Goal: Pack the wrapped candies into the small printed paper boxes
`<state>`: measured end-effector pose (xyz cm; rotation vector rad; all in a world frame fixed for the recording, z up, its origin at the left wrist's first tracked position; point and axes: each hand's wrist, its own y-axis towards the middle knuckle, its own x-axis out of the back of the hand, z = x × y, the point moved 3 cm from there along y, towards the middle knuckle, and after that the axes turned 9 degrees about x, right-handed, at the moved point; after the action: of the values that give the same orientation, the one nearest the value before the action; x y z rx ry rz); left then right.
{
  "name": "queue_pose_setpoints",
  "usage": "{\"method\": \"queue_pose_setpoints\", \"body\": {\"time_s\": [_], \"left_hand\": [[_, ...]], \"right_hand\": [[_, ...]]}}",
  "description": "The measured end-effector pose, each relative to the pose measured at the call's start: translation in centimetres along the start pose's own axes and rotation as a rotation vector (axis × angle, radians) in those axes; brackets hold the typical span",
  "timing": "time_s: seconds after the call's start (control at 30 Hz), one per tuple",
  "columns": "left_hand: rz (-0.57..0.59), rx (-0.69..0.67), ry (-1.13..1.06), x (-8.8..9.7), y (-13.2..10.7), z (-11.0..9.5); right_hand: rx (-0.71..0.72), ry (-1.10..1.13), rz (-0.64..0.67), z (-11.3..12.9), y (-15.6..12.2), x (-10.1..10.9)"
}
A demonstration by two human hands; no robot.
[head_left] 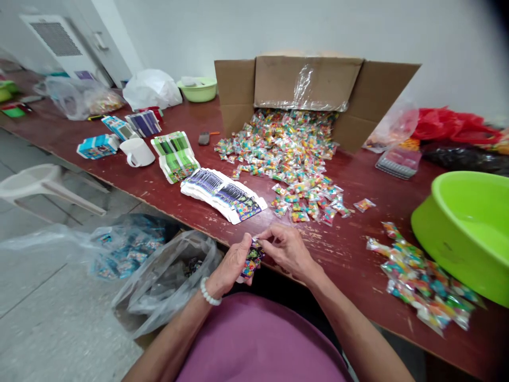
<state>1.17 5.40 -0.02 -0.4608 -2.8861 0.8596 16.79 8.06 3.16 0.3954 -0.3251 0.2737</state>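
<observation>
Left hand [233, 261] holds a small purple-and-black printed carton [251, 260], upright and slightly tilted, just off the front edge of the red-brown table [342, 265], in front of the person's torso. Left thumb lies along the near side, fingers wrapped behind; carton clamped between them. Right hand [287, 248] is at the carton's top end: thumb and index finger pinching there, other fingers curled. Exact contact too small to read; can't tell if a flap is folded. White bead bracelet [209, 292] on the left wrist.

Just beyond the hands: fanned stack of flat purple-and-white cartons [222, 191], lying on the table near the edge. Stack of green cartons [175, 156] just past it, white mug [137, 153] beside that, blue cartons [97, 147] further left.

Back center: open cardboard box [306, 82] on its side, clear candy packets [290, 154] spilling out toward the person. One stray packet [365, 205] right of the spill. Second packet pile [421, 276] sits near the right forearm, beside the lime-green basin [445, 233].

Below the table edge, left: clear plastic bag [167, 286], contents mostly hidden. White plastic stool [51, 185] beyond, on the floor.
</observation>
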Motion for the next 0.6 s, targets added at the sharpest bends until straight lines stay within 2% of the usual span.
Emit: {"method": "queue_pose_setpoints", "body": {"time_s": [0.1,0.2,0.37,0.47,0.53,0.6], "left_hand": [[-0.005,0.015,-0.063,-0.1,0.2,0.2],[0.006,0.036,-0.209,-0.4,0.4,0.3],[0.076,-0.024,-0.366,-0.7,0.4,-0.1],[0.138,-0.069,-0.381,-0.4,0.3,-0.4],[0.201,-0.109,-0.324,-0.1,0.3,-0.6],[0.202,-0.111,-0.262,0.5,0.6,-0.6]], "right_hand": [[-0.068,0.217,0.055,0.2,-0.2,-0.5],[-0.113,0.42,0.041,0.1,-1.2,-1.7],[-0.214,0.522,-0.02,-1.4,-2.7,-3.4],[-0.175,0.448,-0.018,-1.7,-2.3,-2.5],[-0.15,0.417,0.088,-1.8,-1.7,-1.5],[-0.137,0.303,0.138,-2.4,-0.9,0.2]]}}
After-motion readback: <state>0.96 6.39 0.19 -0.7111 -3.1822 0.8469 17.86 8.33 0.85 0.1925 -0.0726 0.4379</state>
